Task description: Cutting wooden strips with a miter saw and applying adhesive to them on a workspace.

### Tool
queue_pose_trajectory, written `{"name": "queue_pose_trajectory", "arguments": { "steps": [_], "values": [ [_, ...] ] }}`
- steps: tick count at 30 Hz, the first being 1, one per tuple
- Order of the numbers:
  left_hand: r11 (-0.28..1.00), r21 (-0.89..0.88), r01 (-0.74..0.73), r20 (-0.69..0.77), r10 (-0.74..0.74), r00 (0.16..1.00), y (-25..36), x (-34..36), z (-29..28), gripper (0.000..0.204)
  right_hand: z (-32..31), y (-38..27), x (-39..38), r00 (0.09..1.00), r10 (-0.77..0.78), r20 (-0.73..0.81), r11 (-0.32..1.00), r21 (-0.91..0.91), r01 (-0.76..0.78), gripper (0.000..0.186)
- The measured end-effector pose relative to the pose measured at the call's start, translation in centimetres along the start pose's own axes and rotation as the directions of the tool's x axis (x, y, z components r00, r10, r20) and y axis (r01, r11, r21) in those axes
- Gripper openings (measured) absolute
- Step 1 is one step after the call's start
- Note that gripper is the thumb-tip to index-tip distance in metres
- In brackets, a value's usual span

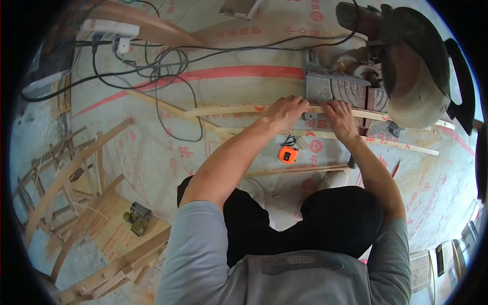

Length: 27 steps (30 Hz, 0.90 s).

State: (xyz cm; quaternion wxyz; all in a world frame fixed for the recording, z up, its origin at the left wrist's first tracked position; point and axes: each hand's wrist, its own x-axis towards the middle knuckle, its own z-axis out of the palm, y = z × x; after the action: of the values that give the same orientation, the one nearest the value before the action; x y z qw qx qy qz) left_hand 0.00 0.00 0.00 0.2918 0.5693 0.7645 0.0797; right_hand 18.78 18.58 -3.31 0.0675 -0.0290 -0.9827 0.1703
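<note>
A long, thin wooden strip [229, 109] lies crosswise on the grey metal base [319, 90] of a miter saw. My left hand [285, 112] grips it just left of the base, fingers curled over its far edge. Close by on the right, my right hand [341, 118] holds the same strip down against the front of the base. The strip's right end runs under the saw's round blade guard [414, 94], which stands raised at the right. Nearer to me, a second wooden strip [406, 146] lies on the floor, partly behind my right wrist.
An orange tape measure [287, 154] lies between my arms. A red pencil [396, 168] is right of my right forearm. Black cables [173, 63] coil at the far left by a white power strip [109, 30]. Wooden frames [66, 175] and a green tool [137, 219] sit at left.
</note>
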Motion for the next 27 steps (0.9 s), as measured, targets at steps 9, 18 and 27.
{"name": "queue_pose_trajectory", "arguments": {
  "steps": [9,18,27],
  "values": [
    [0.982,0.165,0.091,0.031,-0.097,0.995,-7.2,-5.5,-2.4,0.025,0.4,0.4,-0.2,0.997,0.031,-0.077,0.999,0.03,-0.029,0.042],
    [0.558,-0.249,0.792,-0.33,-0.817,0.472,-27.7,-21.9,-3.1,0.027,1.9,0.2,1.0,0.996,0.044,-0.072,0.99,0.134,-0.034,0.044],
    [-0.096,-0.968,0.231,0.17,-0.93,0.327,-24.3,-22.5,1.1,0.027,1.9,0.3,1.6,0.998,0.04,-0.053,0.974,0.227,-0.028,0.033]
  ]
}}
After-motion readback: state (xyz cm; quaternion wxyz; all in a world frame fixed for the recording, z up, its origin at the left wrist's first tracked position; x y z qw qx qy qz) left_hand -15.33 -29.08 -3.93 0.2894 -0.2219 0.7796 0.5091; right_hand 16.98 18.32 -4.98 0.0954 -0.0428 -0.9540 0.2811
